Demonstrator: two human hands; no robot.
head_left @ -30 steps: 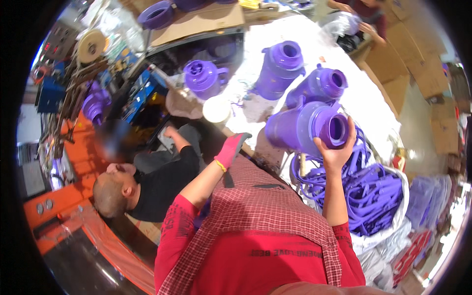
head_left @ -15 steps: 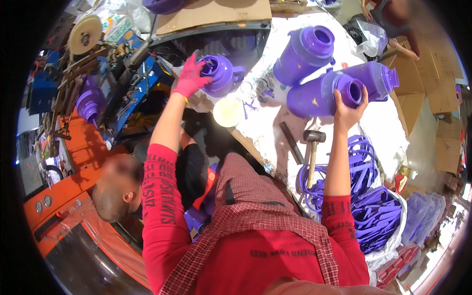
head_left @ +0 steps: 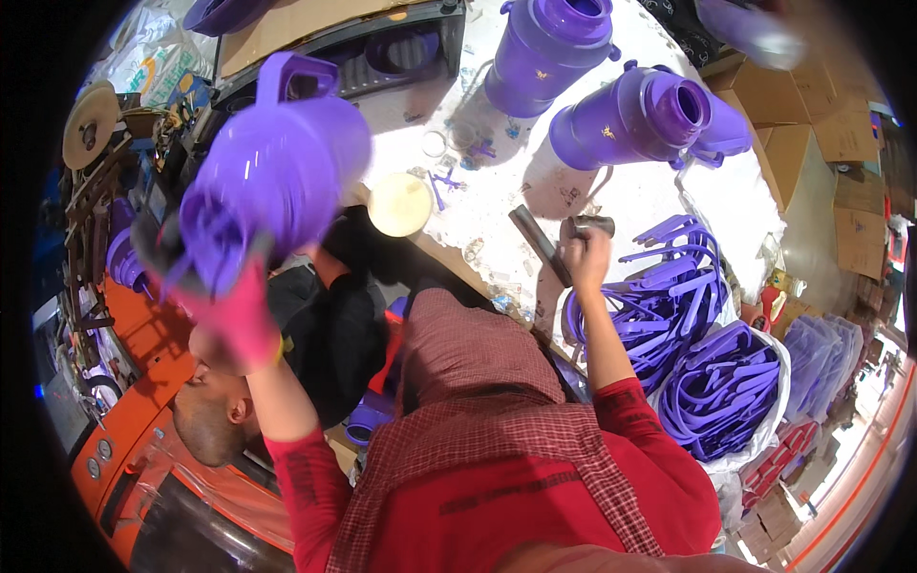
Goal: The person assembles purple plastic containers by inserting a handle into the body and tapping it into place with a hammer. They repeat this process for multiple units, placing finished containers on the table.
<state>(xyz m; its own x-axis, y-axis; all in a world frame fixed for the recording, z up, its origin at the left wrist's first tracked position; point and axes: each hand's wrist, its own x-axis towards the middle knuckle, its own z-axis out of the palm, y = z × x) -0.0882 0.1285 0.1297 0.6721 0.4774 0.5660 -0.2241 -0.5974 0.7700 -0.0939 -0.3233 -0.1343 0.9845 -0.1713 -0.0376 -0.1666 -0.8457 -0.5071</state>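
My left hand [head_left: 234, 310], in a pink glove with dark fingertips, grips a purple thermos casing [head_left: 301, 167] by its neck. The casing is raised and tilted, its mouth toward the lower left and its loop handle at the top; motion blurs both. Thin purple strips show about its mouth. My bare right hand [head_left: 585, 260] is closed round a hammer [head_left: 592, 225] just below its dark head. Beside it on the white-covered table lies a dark metal bar [head_left: 537, 244]. A round cream disc [head_left: 400, 204] sits near the table's front edge.
More purple casings [head_left: 549, 57] [head_left: 630, 119] stand or lie at the back. Purple straps [head_left: 721, 392] fill a bag at right. A co-worker [head_left: 215, 420] is low at my left, beside orange machinery [head_left: 143, 334]. Cardboard boxes [head_left: 850, 229] stand far right.
My left hand has lifted the casing off the table, tipping it over toward the lower left. My right hand has let go of another casing and taken hold of the hammer.
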